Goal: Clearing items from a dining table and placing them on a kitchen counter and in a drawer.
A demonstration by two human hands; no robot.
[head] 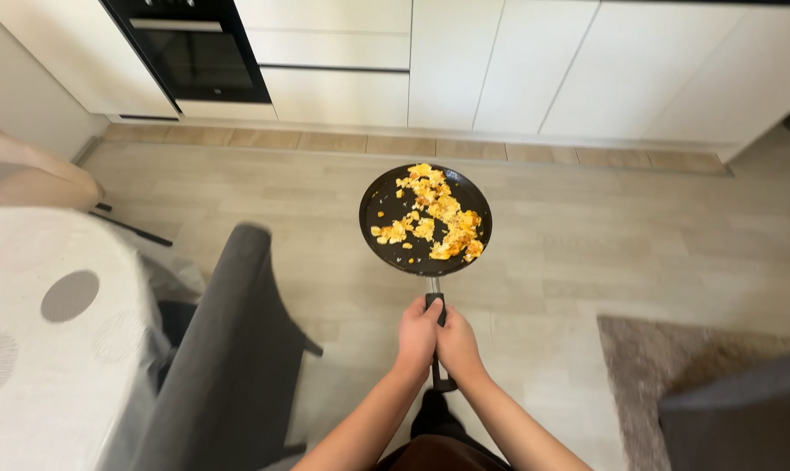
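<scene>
A round black pan (425, 220) is held level above the floor by its handle (436, 336), with yellow scrambled egg (436, 218) scattered mostly across its right half.

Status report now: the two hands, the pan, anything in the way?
Left hand and right hand both grip the handle of the round black frying pan. Yellow scrambled egg inside. Grey chair at left, apart.

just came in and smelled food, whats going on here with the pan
A person stands on the wood-look floor holding a black frying pan out in front, level, above the floor. Both hands grip its handle: the left hand and the right hand side by side. Yellow scrambled egg lies in the pan, mostly toward its right side. A table with a pale cloth and a grey chair are to the left.
</scene>
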